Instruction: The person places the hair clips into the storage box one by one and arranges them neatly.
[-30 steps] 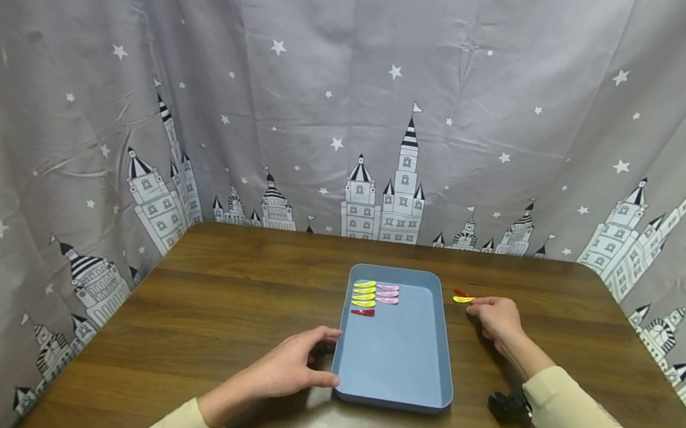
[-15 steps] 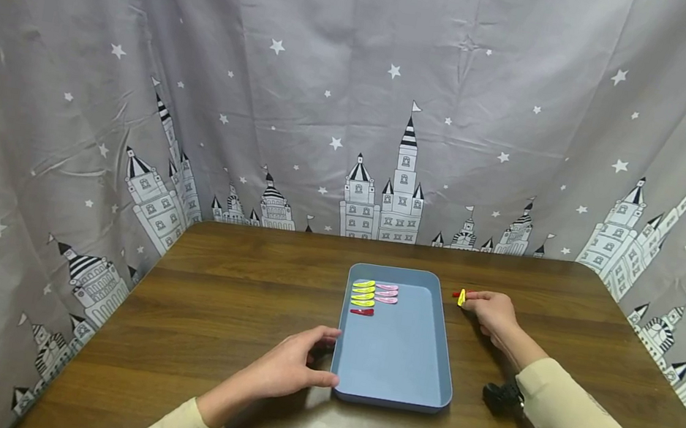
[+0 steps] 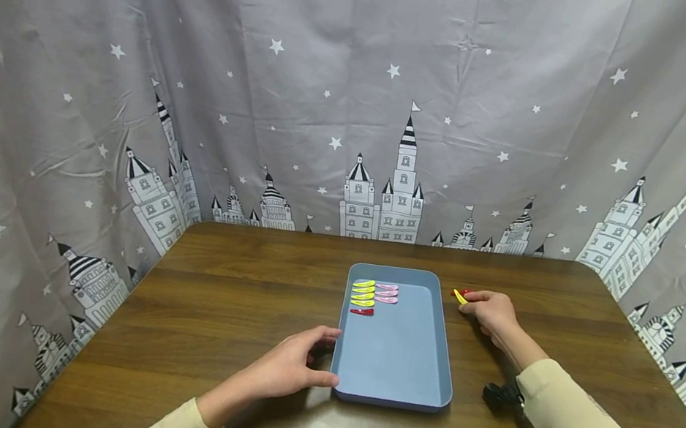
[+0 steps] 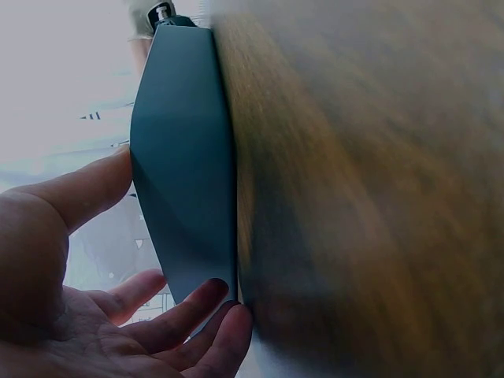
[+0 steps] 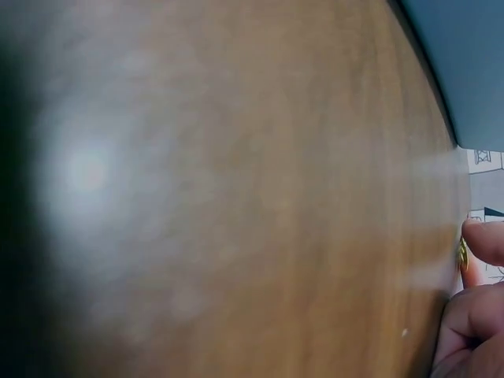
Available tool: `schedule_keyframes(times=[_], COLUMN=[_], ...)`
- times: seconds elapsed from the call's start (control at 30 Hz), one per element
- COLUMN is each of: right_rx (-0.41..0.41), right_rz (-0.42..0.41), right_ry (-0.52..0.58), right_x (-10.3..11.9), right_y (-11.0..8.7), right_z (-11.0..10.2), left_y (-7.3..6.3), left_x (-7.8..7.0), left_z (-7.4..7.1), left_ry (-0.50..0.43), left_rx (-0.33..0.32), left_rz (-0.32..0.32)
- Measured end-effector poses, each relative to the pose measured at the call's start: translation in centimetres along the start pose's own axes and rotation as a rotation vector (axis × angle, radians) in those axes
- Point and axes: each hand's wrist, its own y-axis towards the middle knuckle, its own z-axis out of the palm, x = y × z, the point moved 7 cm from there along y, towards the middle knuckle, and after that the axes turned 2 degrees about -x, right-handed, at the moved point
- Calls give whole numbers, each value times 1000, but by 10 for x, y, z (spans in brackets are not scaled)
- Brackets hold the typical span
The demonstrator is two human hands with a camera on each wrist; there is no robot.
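Observation:
A blue-grey tray (image 3: 398,355) lies on the wooden table. In its far left part are several yellow hair clips (image 3: 363,291) in a column, pink hair clips (image 3: 386,294) beside them, and one red hair clip (image 3: 362,311) below the yellow ones. My left hand (image 3: 294,362) touches the tray's left side, its thumb at the rim and its fingers loosely along the outer wall (image 4: 185,157). Right of the tray, my right hand (image 3: 493,314) pinches a yellow hair clip (image 3: 460,297) between thumb and finger. Partly hidden behind it is something red (image 3: 465,291), probably another clip.
The brown wooden table (image 3: 253,282) extends on both sides of the tray. A grey curtain (image 3: 308,90) printed with castles and stars hangs behind it and along the sides.
The yellow hair clip in my right hand has turned from lying flat, through upright, to a slant. That hand has shifted slightly left. My left hand and the tray stay put.

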Motion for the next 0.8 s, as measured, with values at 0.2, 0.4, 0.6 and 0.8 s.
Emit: schedule_keyframes(times=[0.2, 0.4, 0.6, 0.8], right_rx=[-21, -40, -58, -59], right_rz=[-18, -17, -28, -30], right_ry=[-7, -30, -41, -43], right_x=[-1, -3, -2, -2], right_y=[-2, 0, 1, -1], right_z=[-2, -1, -3, -2], left_y=[-1, -1, -1, -1], left_x=[-1, -1, -3, -3], left_z=[0, 0, -1, 0], left_ry=[2, 11, 2, 0], left_rx=[-2, 1, -2, 1], left_rz=[3, -6, -4, -2])
